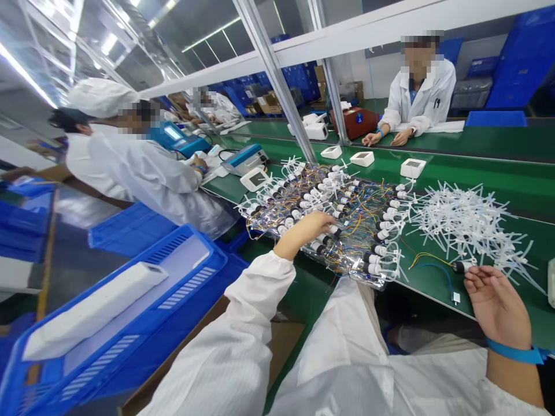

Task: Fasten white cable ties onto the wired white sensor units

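My left hand (310,230) reaches over a tray of wired parts (362,222), its fingertips among the black-and-white cylinders and partly hidden there. Thumb and fingers of my right hand (496,297) are closed on a small black-and-white cylinder (465,266) at the right. Yellow, red and blue wires run left from that cylinder, and a small white connector (455,297) hangs at the end of the blue one. A heap of white tube pieces (470,222) lies just behind my right hand on the green table.
Several white devices stand beyond the tray, including one (413,168). A blue crate (173,300) holding a long white box (95,312) is at lower left. People in white coats sit at left and across the table (485,138). A metal post (281,86) rises behind the tray.
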Demonstrator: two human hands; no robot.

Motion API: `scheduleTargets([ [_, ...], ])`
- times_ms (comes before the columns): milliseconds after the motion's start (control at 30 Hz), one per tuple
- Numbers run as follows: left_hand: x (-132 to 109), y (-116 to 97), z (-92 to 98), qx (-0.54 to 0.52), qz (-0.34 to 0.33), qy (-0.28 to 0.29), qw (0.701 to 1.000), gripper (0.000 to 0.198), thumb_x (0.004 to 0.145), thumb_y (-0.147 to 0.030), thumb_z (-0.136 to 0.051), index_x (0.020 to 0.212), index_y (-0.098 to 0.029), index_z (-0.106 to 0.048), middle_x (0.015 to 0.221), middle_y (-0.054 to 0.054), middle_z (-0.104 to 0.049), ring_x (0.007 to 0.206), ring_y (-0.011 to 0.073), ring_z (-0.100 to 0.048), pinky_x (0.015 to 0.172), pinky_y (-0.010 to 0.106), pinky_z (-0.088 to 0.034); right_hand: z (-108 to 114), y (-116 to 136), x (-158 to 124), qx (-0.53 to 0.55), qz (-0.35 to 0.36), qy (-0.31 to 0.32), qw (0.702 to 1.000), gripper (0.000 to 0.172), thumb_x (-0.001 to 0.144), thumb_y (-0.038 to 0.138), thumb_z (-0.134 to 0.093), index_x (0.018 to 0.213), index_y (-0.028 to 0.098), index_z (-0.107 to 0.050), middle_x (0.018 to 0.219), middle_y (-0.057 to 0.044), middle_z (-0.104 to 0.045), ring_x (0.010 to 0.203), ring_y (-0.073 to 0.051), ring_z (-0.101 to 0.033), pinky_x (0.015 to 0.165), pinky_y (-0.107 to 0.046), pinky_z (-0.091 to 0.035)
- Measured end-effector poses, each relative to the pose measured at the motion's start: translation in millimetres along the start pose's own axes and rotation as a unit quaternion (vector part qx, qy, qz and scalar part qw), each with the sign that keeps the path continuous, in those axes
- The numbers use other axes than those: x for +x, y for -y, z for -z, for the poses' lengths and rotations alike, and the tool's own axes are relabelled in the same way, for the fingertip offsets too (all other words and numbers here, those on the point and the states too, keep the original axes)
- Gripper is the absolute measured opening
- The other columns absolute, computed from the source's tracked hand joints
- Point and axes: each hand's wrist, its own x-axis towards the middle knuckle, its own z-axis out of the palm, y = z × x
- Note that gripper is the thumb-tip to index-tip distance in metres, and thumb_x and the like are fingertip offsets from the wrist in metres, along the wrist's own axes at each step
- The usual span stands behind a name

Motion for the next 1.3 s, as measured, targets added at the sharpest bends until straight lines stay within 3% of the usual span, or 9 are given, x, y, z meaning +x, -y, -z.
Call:
scheduleTargets([
  [267,-4,20,13.8,0.016,0.061,0.044,0.997,0.031,0.094,-0.016,-0.069,0.122,-0.019,-0.083,0.117,0.011,-0.084,0.107,0.0271,-0.078,0.104,0.036,-0.058,1,0,0,-0.007,-0.006,-0.001,1.0,0.023,0.088,0.038,-0.09,0.107,0.028,-0.082,0.102,-0.005,-0.082,0.096,-0.019,-0.077,0.089,-0.033,-0.064],
  [633,-4,22,-12.5,-0.001,0.035,0.003,0.999,0.032,0.093,-0.02,-0.064,0.119,-0.021,-0.083,0.124,0.013,-0.083,0.115,0.0294,-0.077,0.112,0.042,-0.057,-8,3,-1,-0.03,0.014,0.001,0.999,0.026,0.087,0.041,-0.089,0.105,0.026,-0.079,0.1,-0.006,-0.08,0.09,-0.019,-0.077,0.08,-0.031,-0.065],
  [767,-1,33,-23.9,-0.016,0.006,0.0,1.0,0.031,0.093,-0.028,-0.059,0.112,-0.02,-0.082,0.127,0.016,-0.081,0.119,0.0311,-0.076,0.115,0.046,-0.056,-12,5,-1,-0.058,0.025,-0.005,0.998,0.026,0.088,0.043,-0.087,0.106,0.027,-0.078,0.1,-0.006,-0.081,0.09,-0.021,-0.077,0.081,-0.035,-0.066],
  [933,-10,39,-29.9,-0.05,-0.002,-0.052,0.997,0.033,0.093,-0.041,-0.058,0.11,-0.021,-0.078,0.133,0.017,-0.079,0.129,0.035,-0.071,0.121,0.054,-0.052,-12,5,-1,-0.075,0.034,-0.006,0.997,0.024,0.09,0.043,-0.084,0.107,0.027,-0.077,0.103,-0.006,-0.08,0.092,-0.021,-0.077,0.084,-0.036,-0.064],
  [1033,-25,15,-19.2,-0.08,-0.004,-0.118,0.99,0.036,0.098,-0.048,-0.055,0.11,-0.023,-0.077,0.128,0.012,-0.08,0.128,0.0331,-0.072,0.121,0.056,-0.053,-13,4,-1,-0.075,0.04,-0.013,0.996,0.024,0.091,0.041,-0.084,0.107,0.026,-0.076,0.102,-0.005,-0.08,0.091,-0.019,-0.076,0.081,-0.033,-0.063],
  [1167,-71,-47,-10.4,-0.131,0.038,-0.339,0.931,0.026,0.105,-0.043,-0.056,0.108,-0.028,-0.077,0.122,0.006,-0.081,0.125,0.0293,-0.073,0.12,0.057,-0.055,-15,0,-6,-0.106,0.077,-0.041,0.991,0.021,0.091,0.038,-0.083,0.105,0.024,-0.076,0.099,-0.006,-0.079,0.087,-0.02,-0.076,0.074,-0.032,-0.06],
  [1233,-106,-79,-23.4,-0.183,0.028,-0.414,0.891,0.017,0.103,-0.032,-0.06,0.108,-0.037,-0.076,0.114,0.001,-0.081,0.115,0.027,-0.076,0.113,0.055,-0.06,-16,0,-10,-0.142,0.121,-0.065,0.98,0.02,0.092,0.039,-0.082,0.103,0.023,-0.076,0.095,-0.005,-0.079,0.083,-0.021,-0.075,0.071,-0.033,-0.058],
  [1267,-124,-93,-35.7,-0.221,-0.002,-0.425,0.877,0.019,0.101,-0.031,-0.061,0.105,-0.041,-0.076,0.104,-0.002,-0.082,0.103,0.0263,-0.078,0.1,0.052,-0.066,-15,1,-12,-0.175,0.145,-0.074,0.971,0.02,0.092,0.039,-0.081,0.102,0.023,-0.076,0.095,-0.005,-0.079,0.083,-0.021,-0.074,0.071,-0.034,-0.058],
  [1300,-141,-105,-51.6,-0.264,-0.034,-0.394,0.88,0.021,0.098,-0.031,-0.062,0.103,-0.044,-0.076,0.096,-0.003,-0.081,0.093,0.0261,-0.078,0.09,0.049,-0.068,-15,2,-15,-0.221,0.168,-0.079,0.957,0.019,0.094,0.04,-0.08,0.103,0.023,-0.077,0.097,-0.006,-0.079,0.085,-0.022,-0.075,0.074,-0.036,-0.059],
])
